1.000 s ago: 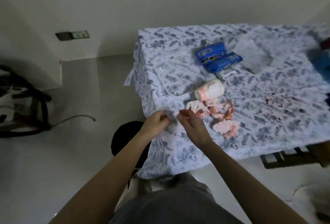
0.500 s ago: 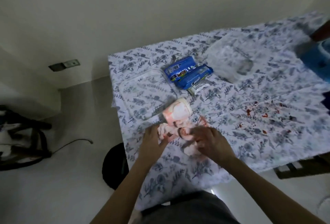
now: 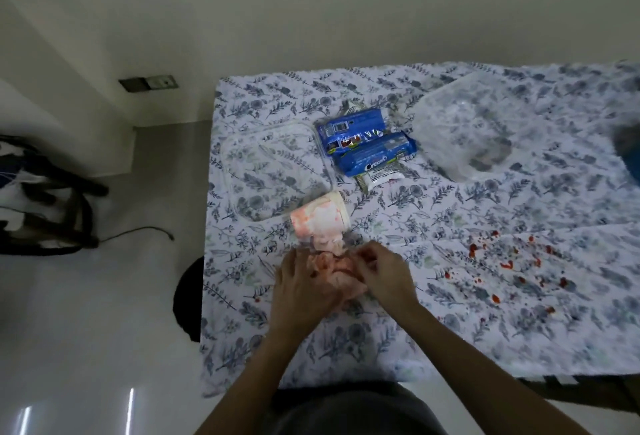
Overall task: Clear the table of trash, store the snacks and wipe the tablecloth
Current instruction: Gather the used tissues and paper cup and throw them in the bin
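Crumpled tissues stained red [image 3: 334, 266] lie bunched on the floral tablecloth [image 3: 450, 330] near the table's front left. My left hand [image 3: 301, 287] and my right hand [image 3: 384, 273] close around this pile from both sides. A stained paper cup [image 3: 320, 218] lies on its side just beyond the tissues. Two blue snack packs [image 3: 363, 140] and a small white packet [image 3: 381, 176] rest further back. Red sauce spots [image 3: 512, 264] dot the cloth to the right.
A clear plastic lid [image 3: 277, 171] lies flat at the left, and a clear container [image 3: 481, 126] sits at the back right. A black bin [image 3: 188, 299] stands on the floor beside the table's left edge. A dark chair [image 3: 52, 199] stands by the wall.
Both hands moved from the table's front edge onto the stained tissues and gathered them together. The view shifted closer over the table.
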